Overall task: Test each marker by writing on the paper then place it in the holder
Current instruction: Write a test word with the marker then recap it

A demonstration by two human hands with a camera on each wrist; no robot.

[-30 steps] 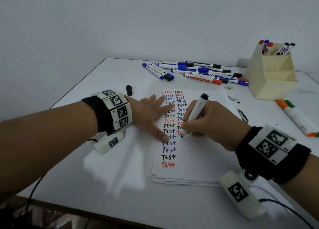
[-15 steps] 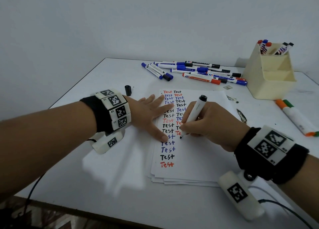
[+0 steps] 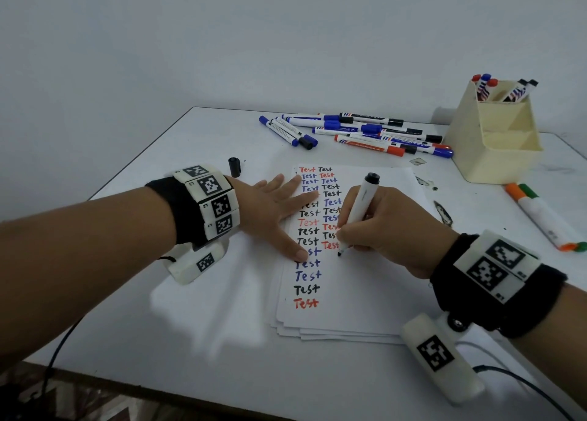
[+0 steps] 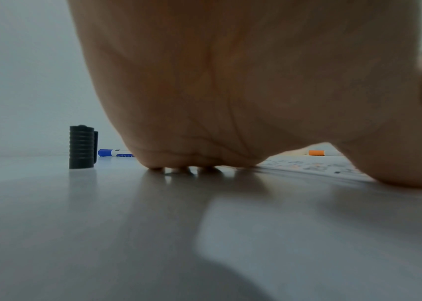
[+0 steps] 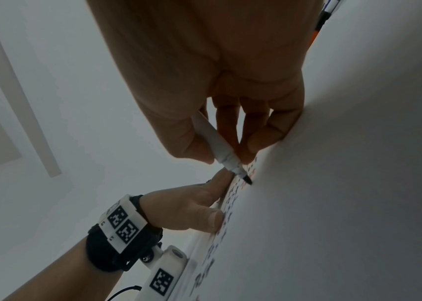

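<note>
My right hand (image 3: 378, 230) grips an uncapped white marker with a black tip (image 3: 360, 207), tip touching the paper (image 3: 365, 293) just under the second column of "Test" words. In the right wrist view the marker (image 5: 220, 150) is pinched between thumb and fingers, tip on the sheet. My left hand (image 3: 276, 211) lies flat with straight fingers on the paper's left edge, holding the stack down. The marker's black cap (image 3: 234, 166) stands on the table beyond the left wrist, also the cap (image 4: 81, 147) in the left wrist view. The cream holder (image 3: 495, 141) at back right has several markers in it.
Several capped markers (image 3: 359, 131) lie in a heap behind the paper. Two thicker markers, orange and green (image 3: 540, 217), lie to the right by the holder. The table's left edge (image 3: 133, 163) runs close to the left arm. A wall stands behind.
The marker tip has stayed under the red "Test" in the second column with only a slight shift. The left hand has not moved.
</note>
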